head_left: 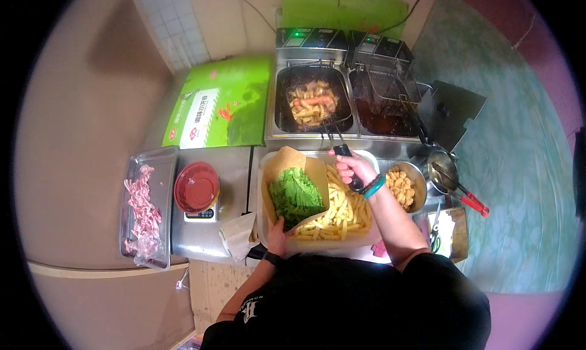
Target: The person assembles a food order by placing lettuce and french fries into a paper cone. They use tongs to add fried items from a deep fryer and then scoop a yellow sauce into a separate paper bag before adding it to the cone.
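Observation:
My right hand (355, 168) is closed round the black handle (343, 151) of a fry basket. The basket sits in the left fryer well, with fries and a reddish sausage (316, 101) in it among bubbling oil. My left hand (278, 238) grips the lower edge of a brown paper container (274, 167), its thumb against the wall. Green lettuce (296, 194) fills that container, which rests tilted over a white tray (370, 157). Pale uncooked-looking fries (345, 212) lie in the tray, right of the container.
The right fryer well (383, 115) holds dark oil, with another basket raised over it. Golden fried pieces fill a metal bowl (401, 189); red-handled tongs (473, 202) rest in a pot beside it. At left are a red bowl (196, 187) on a scale and a tray of raw meat (142, 209).

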Demonstrator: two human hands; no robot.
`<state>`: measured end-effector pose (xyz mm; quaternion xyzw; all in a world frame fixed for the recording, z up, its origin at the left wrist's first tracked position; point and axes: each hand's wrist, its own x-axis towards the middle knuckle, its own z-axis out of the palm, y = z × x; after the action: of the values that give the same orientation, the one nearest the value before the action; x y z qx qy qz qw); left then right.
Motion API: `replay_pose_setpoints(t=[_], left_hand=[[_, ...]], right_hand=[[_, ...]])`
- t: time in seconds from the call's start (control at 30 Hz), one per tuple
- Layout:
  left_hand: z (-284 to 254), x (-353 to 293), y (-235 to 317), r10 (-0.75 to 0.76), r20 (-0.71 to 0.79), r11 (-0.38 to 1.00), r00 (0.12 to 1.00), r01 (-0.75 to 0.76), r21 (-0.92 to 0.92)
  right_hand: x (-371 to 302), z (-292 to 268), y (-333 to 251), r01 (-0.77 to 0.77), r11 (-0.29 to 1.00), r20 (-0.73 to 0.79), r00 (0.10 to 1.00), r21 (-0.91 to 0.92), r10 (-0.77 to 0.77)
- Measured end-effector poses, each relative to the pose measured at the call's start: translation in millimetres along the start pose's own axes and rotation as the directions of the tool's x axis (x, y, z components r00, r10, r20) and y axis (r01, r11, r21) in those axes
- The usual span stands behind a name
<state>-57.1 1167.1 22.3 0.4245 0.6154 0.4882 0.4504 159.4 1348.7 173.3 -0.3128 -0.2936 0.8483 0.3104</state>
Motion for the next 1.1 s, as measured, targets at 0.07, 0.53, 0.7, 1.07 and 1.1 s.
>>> replay_pose_setpoints(t=[0.07, 0.53, 0.7, 1.07, 1.1], left_hand=[[-1.6, -1.2, -12.5, 0.024, -0.043, 0.994, 0.999, -0.028, -0.107], [1.3, -5.2, -2.4, 0.058, -0.141, 0.998, 0.988, -0.062, -0.019], [4.5, 0.6, 11.5, -0.05, -0.126, 0.971, 0.991, 0.018, -0.239], [2.4, 4.1, 5.5, 0.017, -0.18, 0.998, 0.984, -0.029, -0.063], [4.7, 0.7, 9.8, 0.013, -0.178, 0.999, 0.984, -0.02, -0.037]], right_hand=[[-4.1, 6.1, -1.2, -0.019, 0.999, 0.068, 0.998, 0.047, 0.016], [-12.2, 14.2, 4.9, 0.034, 0.998, 0.052, 0.998, 0.045, -0.036], [-0.8, 1.0, 16.6, 0.014, 1.0, -0.059, 0.998, 0.01, -0.014], [-5.8, 5.7, 28.5, 0.054, 0.985, -0.053, 0.997, -0.165, -0.063], [-5.7, 4.7, 29.0, 0.051, 0.985, -0.052, 0.997, -0.163, -0.061]])
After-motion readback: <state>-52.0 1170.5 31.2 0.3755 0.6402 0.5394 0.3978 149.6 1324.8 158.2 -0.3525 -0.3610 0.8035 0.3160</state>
